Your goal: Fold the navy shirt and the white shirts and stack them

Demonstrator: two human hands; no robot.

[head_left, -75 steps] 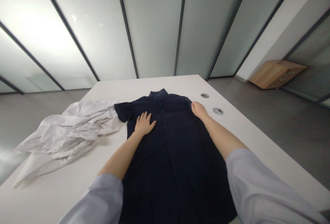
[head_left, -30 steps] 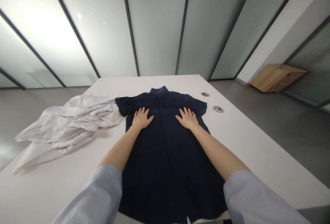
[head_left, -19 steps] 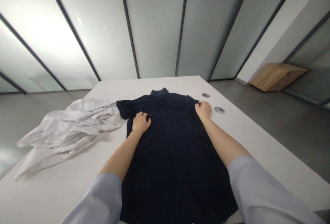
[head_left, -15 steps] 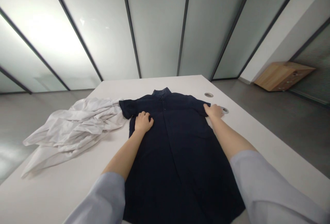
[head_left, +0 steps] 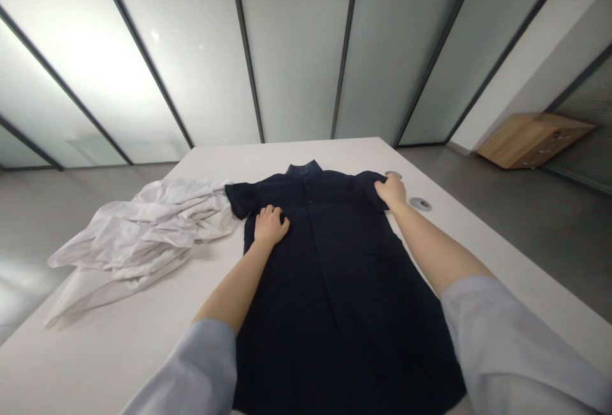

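Observation:
A dark navy short-sleeved shirt [head_left: 335, 313] lies face up and spread out on the white table [head_left: 119, 357], its stand collar at the far end. My left hand [head_left: 270, 225] rests on the chest near the left sleeve, fingers curled into the cloth. My right hand [head_left: 391, 190] sits at the far right shoulder, gripping the edge of the sleeve. That sleeve is partly hidden under the hand. Pale blue sleeves cover both my forearms near the lower edge of the view.
A crumpled white garment [head_left: 143, 230] lies on the table beside the shirt's left sleeve, hanging toward the table's near left corner. Two round metal grommets [head_left: 421, 204] are set in the tabletop right of the shirt. A wooden cabinet [head_left: 535, 141] stands on the grey floor at far right.
My right hand has moved from the shirt's chest out to the shoulder and sleeve. Both hands have gone from flat to curled on the cloth. The view has shifted slightly.

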